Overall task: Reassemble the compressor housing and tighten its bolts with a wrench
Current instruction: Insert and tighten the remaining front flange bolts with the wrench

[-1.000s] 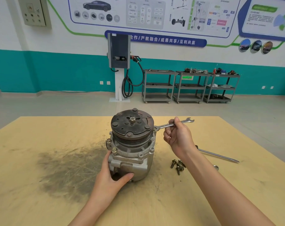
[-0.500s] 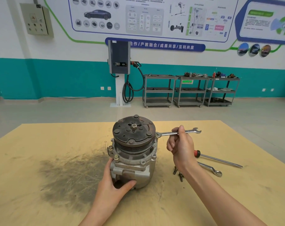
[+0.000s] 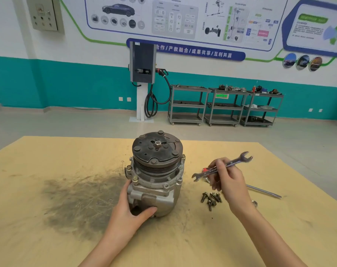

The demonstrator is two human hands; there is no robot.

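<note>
The compressor point(image 3: 156, 176) stands upright in the middle of the table, its dark pulley plate facing up and bolts seated around the housing flange. My left hand point(image 3: 129, 209) grips the lower housing from the front left. My right hand point(image 3: 228, 182) pinches a double open-end wrench point(image 3: 222, 166) by its shank, off to the right of the compressor and clear of it. The wrench tilts up to the right. Several loose bolts point(image 3: 211, 198) lie on the table just below that hand.
A screwdriver point(image 3: 264, 190) with a red handle lies behind my right hand, and another wrench's ring end point(image 3: 254, 203) peeks out by my wrist. A dark grease stain point(image 3: 77, 199) covers the yellow table point(image 3: 48, 160) left of the compressor. Metal carts stand far behind.
My right hand has drawn the wrench off the compressor's flange bolt and moved it right and down toward the loose bolts. The left hand keeps its hold on the housing.
</note>
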